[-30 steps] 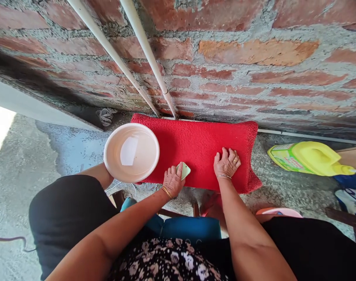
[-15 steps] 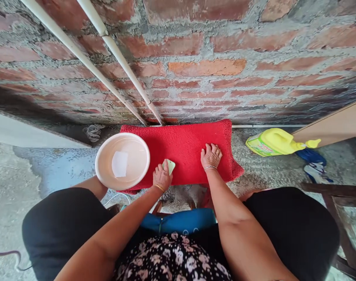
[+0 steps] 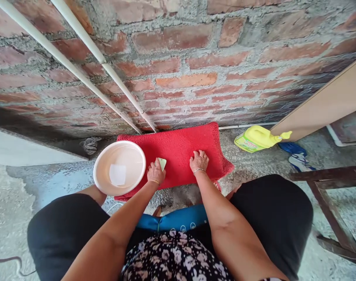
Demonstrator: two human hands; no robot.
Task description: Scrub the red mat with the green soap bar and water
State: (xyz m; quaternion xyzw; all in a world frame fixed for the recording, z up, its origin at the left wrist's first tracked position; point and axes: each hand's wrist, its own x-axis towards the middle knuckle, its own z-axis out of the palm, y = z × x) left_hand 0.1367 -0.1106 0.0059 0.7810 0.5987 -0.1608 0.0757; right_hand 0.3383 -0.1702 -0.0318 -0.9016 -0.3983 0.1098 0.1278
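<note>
The left hand [image 3: 156,172] grips a pale green object [image 3: 163,162] on the red mat [image 3: 178,144], near the basin of water [image 3: 102,166] at the mat's left end. The right hand [image 3: 199,160] rests on the mat, fingers spread and unclenched. Beyond its right end is a yellow bottle [image 3: 254,139].

Head cam looks fwd & down at red cloth [image 3: 178,150], fairly nr., brick wall [image 3: 186,80] beyond.

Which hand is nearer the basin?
Left. The left hand is just to the right of the basin, near its rim; the right hand is farther to the right, on the red cloth.
</note>
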